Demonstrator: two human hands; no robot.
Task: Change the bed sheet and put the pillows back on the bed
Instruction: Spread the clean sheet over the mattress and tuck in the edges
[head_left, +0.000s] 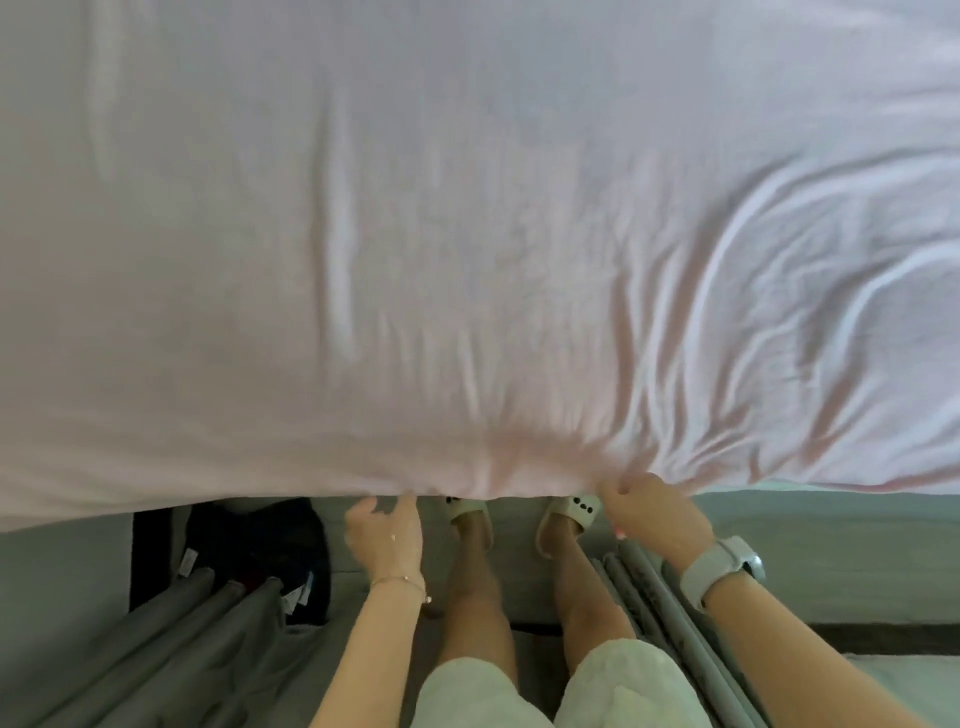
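- No writing I can read; the small tags on the dark bundle (260, 551) by the floor are too blurred.
- The pale pink bed sheet (467, 234) spreads across the bed before me, smooth at left, creased at right.
- My right hand (652, 512) pinches its near edge; my left hand (384, 535) touches that edge, fingers loosely spread.
- I stand in slippers (566, 519) on a grey floor (831, 525), grey curtain folds (171, 623) beside my legs.
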